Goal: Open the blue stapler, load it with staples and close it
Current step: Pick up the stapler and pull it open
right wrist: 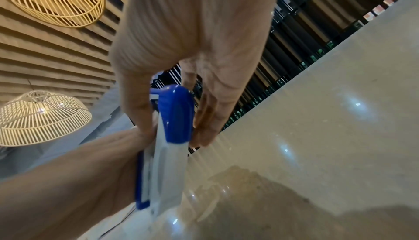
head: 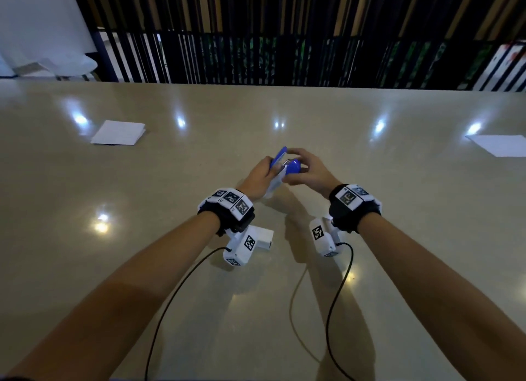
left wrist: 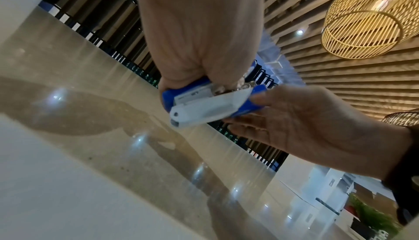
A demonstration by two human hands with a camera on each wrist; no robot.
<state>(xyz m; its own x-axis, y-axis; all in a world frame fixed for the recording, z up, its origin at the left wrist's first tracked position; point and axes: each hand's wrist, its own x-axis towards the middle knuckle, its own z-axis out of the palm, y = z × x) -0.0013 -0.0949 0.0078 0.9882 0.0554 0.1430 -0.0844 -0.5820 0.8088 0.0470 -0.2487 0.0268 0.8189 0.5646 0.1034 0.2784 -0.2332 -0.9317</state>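
Both forearms reach out over the table, hands meeting on the stapler above its middle.
Left hand grips the stapler's base, fingers curled round it; right hand pinches the raised blue top between thumb and fingers. A small white box lies near, under the left wrist. One paper lies far left, another paper far right.

blue-and-white stapler, beige table, white papers
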